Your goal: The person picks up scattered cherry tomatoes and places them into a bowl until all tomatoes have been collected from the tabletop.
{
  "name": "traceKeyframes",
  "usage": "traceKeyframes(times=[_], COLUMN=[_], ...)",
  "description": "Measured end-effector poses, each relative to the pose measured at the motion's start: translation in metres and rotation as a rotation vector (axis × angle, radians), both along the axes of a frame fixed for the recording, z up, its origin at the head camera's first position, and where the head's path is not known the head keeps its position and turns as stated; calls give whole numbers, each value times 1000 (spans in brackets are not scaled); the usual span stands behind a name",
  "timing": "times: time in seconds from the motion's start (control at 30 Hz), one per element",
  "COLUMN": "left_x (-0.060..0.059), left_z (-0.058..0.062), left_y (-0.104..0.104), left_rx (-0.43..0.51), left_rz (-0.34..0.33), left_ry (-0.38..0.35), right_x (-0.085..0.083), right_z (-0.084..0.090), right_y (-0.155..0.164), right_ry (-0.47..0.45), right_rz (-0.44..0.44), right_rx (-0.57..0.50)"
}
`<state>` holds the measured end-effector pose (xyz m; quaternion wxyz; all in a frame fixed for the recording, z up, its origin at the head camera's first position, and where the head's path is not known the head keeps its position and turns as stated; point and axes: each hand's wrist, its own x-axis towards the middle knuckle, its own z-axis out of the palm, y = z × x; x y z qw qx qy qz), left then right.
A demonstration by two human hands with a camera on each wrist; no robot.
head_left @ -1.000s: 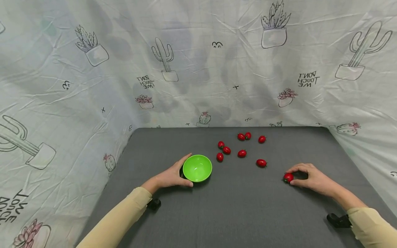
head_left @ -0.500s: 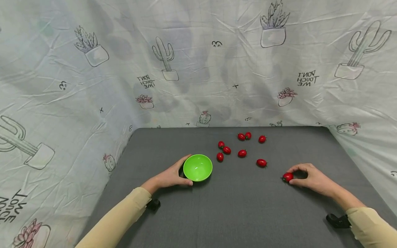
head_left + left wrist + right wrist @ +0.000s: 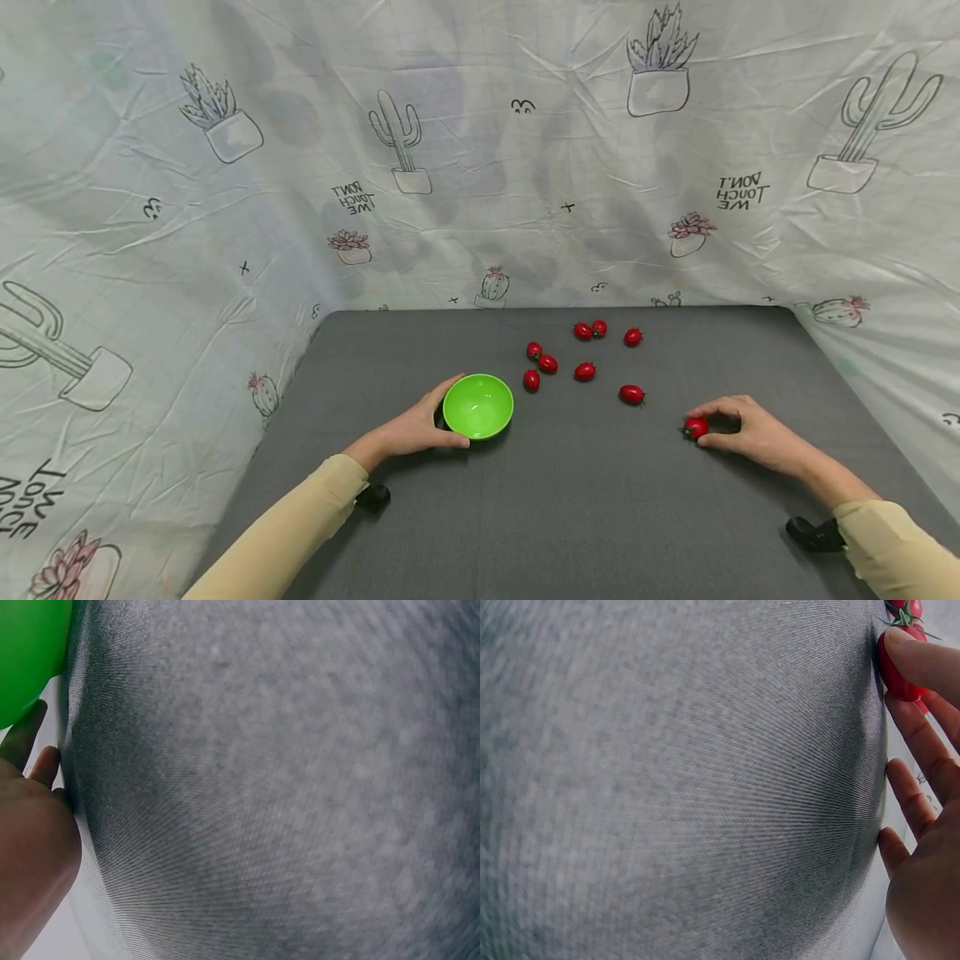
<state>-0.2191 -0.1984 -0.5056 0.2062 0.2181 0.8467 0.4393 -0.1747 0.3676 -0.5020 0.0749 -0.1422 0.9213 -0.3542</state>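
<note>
In the head view a green bowl point(image 3: 477, 407) stands on the grey cloth, its inside bare. My left hand point(image 3: 415, 427) holds it from the left, thumb at the near side and fingers at the far side. The left wrist view catches part of the bowl point(image 3: 30, 656) with fingers against it. Over on the right, my right hand point(image 3: 761, 433) pinches a cherry tomato point(image 3: 695, 428) between thumb and fingers. Up close in the right wrist view, this tomato point(image 3: 897, 671) has a green stem, and the thumb lies across its side.
Several more cherry tomatoes lie scattered between the hands and toward the back, the closest tomato point(image 3: 632, 394) left of my right hand. The grey tabletop point(image 3: 525, 517) ends at a white curtain point(image 3: 465, 167) with cactus drawings.
My right hand and the cherry tomato have shifted very slightly left, and the tomato's stem end has turned a little. My left hand and the bowl stay practically in place.
</note>
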Motion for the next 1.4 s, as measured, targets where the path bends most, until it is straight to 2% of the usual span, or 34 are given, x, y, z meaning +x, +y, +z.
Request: traceKeyframes(times=[0.47, 0.7, 0.93, 1.4], left_x=[-3, -3, -2, 12], left_z=[2, 2, 3, 5], left_y=[0, 0, 1, 8], left_rx=[1, 11, 17, 7], left_rz=[4, 5, 6, 22], left_ry=[-16, -22, -27, -36], right_x=[-1, -6, -18, -40], right_z=[5, 17, 31, 45], right_y=[-3, -11, -37, -102], right_ry=[-13, 15, 38, 17], right_rz=[-10, -17, -6, 106], right_rx=[16, 3, -31, -155])
